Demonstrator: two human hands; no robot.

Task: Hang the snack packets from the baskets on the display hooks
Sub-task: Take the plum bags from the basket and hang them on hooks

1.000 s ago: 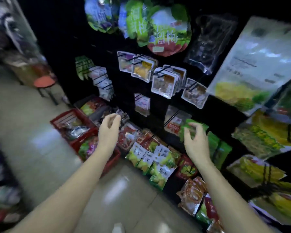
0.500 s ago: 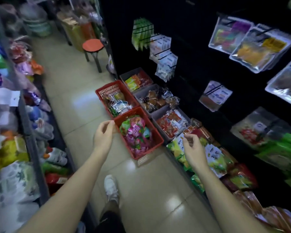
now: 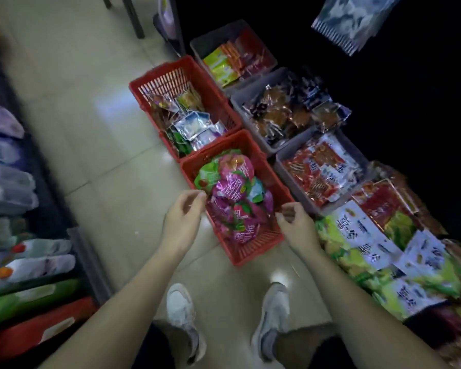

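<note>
Both hands hang just above the near basket (image 3: 253, 251), which sits on the floor (image 3: 96, 145) at 12 o'clock from the shoes (image 3: 181, 310), probably put there so a bend at the waist reaches it. The left hand (image 3: 183, 222) is at the basket's 9 o'clock edge and the right hand (image 3: 297, 227) at its 3 o'clock edge. Each has its fingers loosely curled with the thumb near the forefinger, and each holds nothing. Bracketing the basket this way looks like readiness to lift a packet by its two top corners. The pink and green packets (image 3: 232, 193) are heaped inside, between the hands. Whether the left fingertips touch the heap cannot be told. The far basket (image 3: 171, 81) touches the near one at its 11 o'clock and holds flatter foil packs (image 3: 192, 126). Grey bins (image 3: 241, 103) of other snacks line up from 1 to 2 o'clock, against the dark display. A pale bag (image 3: 354, 20) hangs at 1 o'clock, but no hooks show clearly. The step in hand seems to be picking up; the heap is full, so most of the hanging is likely still to do.
</note>
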